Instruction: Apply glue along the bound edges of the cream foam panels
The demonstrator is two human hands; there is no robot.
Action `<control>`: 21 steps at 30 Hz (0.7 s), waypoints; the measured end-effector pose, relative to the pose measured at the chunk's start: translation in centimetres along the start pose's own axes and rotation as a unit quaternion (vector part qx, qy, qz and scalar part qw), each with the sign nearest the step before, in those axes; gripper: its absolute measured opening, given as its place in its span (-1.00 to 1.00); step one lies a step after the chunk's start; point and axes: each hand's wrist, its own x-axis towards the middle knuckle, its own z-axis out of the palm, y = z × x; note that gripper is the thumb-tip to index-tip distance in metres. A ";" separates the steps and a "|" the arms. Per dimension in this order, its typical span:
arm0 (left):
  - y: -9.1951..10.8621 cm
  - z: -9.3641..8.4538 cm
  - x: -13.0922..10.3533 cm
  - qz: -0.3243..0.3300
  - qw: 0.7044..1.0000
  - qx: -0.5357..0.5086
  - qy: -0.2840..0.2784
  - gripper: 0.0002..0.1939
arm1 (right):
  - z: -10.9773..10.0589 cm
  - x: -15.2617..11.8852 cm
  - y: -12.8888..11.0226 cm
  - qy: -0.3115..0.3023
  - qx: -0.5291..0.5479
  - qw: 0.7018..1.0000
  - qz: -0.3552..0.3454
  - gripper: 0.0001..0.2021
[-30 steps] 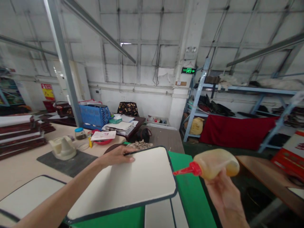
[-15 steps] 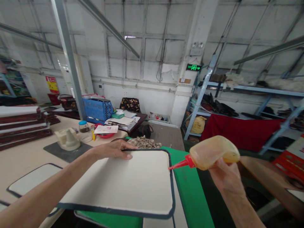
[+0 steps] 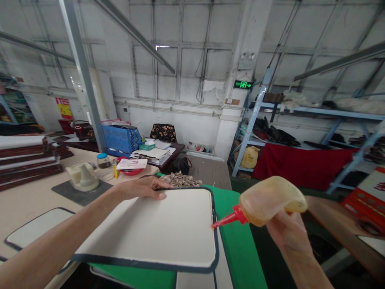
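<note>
My left hand (image 3: pixel 147 188) grips the far edge of a flat cream panel (image 3: pixel 162 228) with a dark blue border and rounded corners, the thumb on top and the fingers at the rim. In my right hand (image 3: pixel 285 226) is a translucent squeeze bottle (image 3: pixel 267 198) of yellowish liquid, tipped on its side. Its red nozzle (image 3: pixel 228 218) points left, the tip at the inner side of the panel's right border. Below the panel lies a green surface (image 3: pixel 237 241) with another pale piece (image 3: pixel 192 281) on it.
A second bordered panel (image 3: pixel 39 226) lies on the left table, near a tape dispenser (image 3: pixel 82 176) on a dark mat. Behind are a blue-lidded jar (image 3: pixel 104 160), a blue crate (image 3: pixel 120 140) and crumpled beige strips (image 3: pixel 180 180). Dark-edged stacked sheets (image 3: pixel 27 160) stand far left.
The nozzle tip has moved down along the panel's right border, toward me, with the bottle tilted slightly more. My left hand keeps its grip on the panel. The view has shifted slightly.
</note>
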 end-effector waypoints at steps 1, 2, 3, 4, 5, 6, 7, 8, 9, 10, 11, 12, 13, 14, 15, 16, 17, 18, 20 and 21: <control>0.0 0.1 0.1 0.009 1.000 0.017 -0.012 -0.45 | -0.1 0.0 -0.1 -0.002 0.003 1.000 0.001 -0.59; -0.1 0.1 0.1 0.015 0.999 0.033 -0.026 -0.46 | -0.1 -0.1 -0.2 -0.002 0.006 1.000 0.002 -0.59; -0.1 0.1 0.2 0.017 0.998 0.044 -0.038 -0.48 | -0.2 -0.1 -0.3 0.000 0.009 1.000 0.005 -0.60; -0.1 0.2 0.2 0.016 0.998 0.047 -0.044 -0.50 | -0.2 -0.2 -0.4 0.004 0.012 1.000 0.010 -0.60; -0.2 0.2 0.2 0.013 0.998 0.045 -0.046 -0.51 | -0.2 -0.2 -0.5 0.009 0.015 1.000 0.014 -0.59; -0.2 0.2 0.3 0.008 0.998 0.038 -0.045 -0.51 | -0.2 -0.3 -0.6 0.014 0.018 1.000 0.018 -0.58; -0.2 0.3 0.2 0.003 0.999 0.029 -0.041 -0.51 | -0.2 -0.3 -0.6 0.018 0.020 0.999 0.021 -0.58; -0.3 0.3 0.2 -0.003 0.999 0.019 -0.038 -0.51 | -0.2 -0.4 -0.7 0.020 0.021 0.999 0.022 -0.57; -0.3 0.3 0.2 -0.009 0.999 0.008 -0.034 -0.50 | -0.2 -0.4 -0.7 0.020 0.021 0.999 0.022 -0.57; -0.3 0.4 0.2 -0.015 0.999 -0.003 -0.028 -0.49 | -0.3 -0.5 -0.7 0.020 0.019 0.999 0.022 -0.57; -0.4 0.4 0.1 -0.022 0.999 -0.017 -0.021 -0.48 | -0.4 -0.6 -0.7 0.017 0.017 0.999 0.023 -0.57; -0.4 0.4 0.1 -0.030 0.999 -0.030 -0.015 -0.48 | -0.5 -0.7 -0.6 0.016 0.015 0.999 0.024 -0.57; -0.5 0.4 0.1 -0.037 0.998 -0.043 -0.009 -0.48 | -0.6 -0.7 -0.6 0.014 0.013 1.000 0.024 -0.57; -0.6 0.3 0.1 -0.040 0.998 -0.051 -0.004 -0.48 | -0.7 -0.8 -0.5 0.013 0.012 1.000 0.021 -0.56; -0.6 0.2 0.1 -0.037 0.998 -0.052 -0.002 -0.48 | -0.8 -0.8 -0.5 0.010 0.012 1.000 0.018 -0.54; -0.7 0.1 0.0 -0.026 0.999 -0.042 -0.004 -0.50 | -0.8 -0.9 -0.5 0.005 0.011 1.000 0.012 -0.53; -0.8 -0.1 0.1 -0.011 1.000 -0.020 -0.015 -0.52 | -0.9 -0.9 -0.4 -0.001 0.011 1.000 0.004 -0.52; -0.9 -0.4 0.1 0.006 0.999 0.012 -0.036 -0.54 | -1.0 -0.9 -0.4 -0.008 0.010 1.000 -0.007 -0.52; -1.1 -0.9 0.1 0.036 0.992 0.085 -0.091 -0.58 | -1.2 -1.0 -0.3 -0.027 0.009 0.999 -0.026 -0.54; -1.2 -1.1 0.2 0.045 0.985 0.116 -0.117 -0.58 | -1.2 -1.0 -0.2 -0.034 0.010 0.999 -0.033 -0.56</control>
